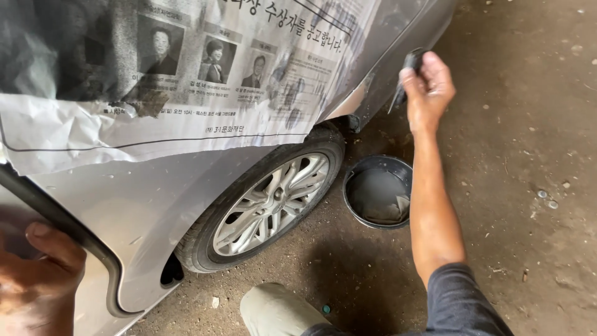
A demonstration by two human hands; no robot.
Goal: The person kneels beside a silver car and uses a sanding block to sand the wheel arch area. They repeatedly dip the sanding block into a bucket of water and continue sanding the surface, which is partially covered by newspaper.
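1. The dark sanding pad point(407, 74) sits in your right hand point(429, 87), pressed against the silver car body panel point(385, 68) just behind the rear wheel arch.
2. Your right fingers point(415, 67) are curled closed around the pad, the thumb side toward the panel, and your bare forearm reaches up from a dark sleeve point(460, 305).
3. Your left hand point(40, 274) rests at the lower left on the edge of the car door point(25, 249), beside the dark door seam point(74, 233); the thumb lies on the metal, and the other fingers are out of view, so you cannot tell whether they are clenched or spread.
4. Below the right forearm, a round black bucket point(351, 186) stands on the dirt floor point(528, 186), holding murky grey water and a soaked sheet.
5. The rear wheel point(270, 202) with its silver alloy rim stands just left of the bucket.
6. Masking newspaper point(186, 81) covers the upper body above the wheel.
7. Your knee in light trousers point(273, 311) shows at the bottom edge.
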